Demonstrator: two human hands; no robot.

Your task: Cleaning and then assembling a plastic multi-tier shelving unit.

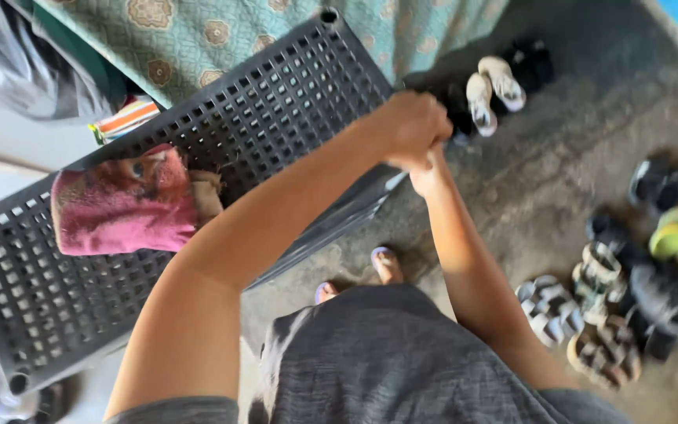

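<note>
A dark grey plastic shelf panel (64, 283) with a square grid of holes stretches from lower left to upper middle. My left hand (411, 126) is closed over its right edge, fingers curled down. My right hand (430, 174) sits just under the left one, mostly hidden by it, pressed against the same edge; its fingers cannot be seen. A crumpled pink cloth (123, 206) lies on the panel near its left part, with a small tan rag (207, 192) beside it.
Concrete floor below. White sandals (492, 90) and dark shoes lie at the top middle; a heap of sandals and coloured shoes (621, 290) at the right. A patterned green fabric (221, 31) hangs at the top. My feet in slippers (386, 263) stand under the panel.
</note>
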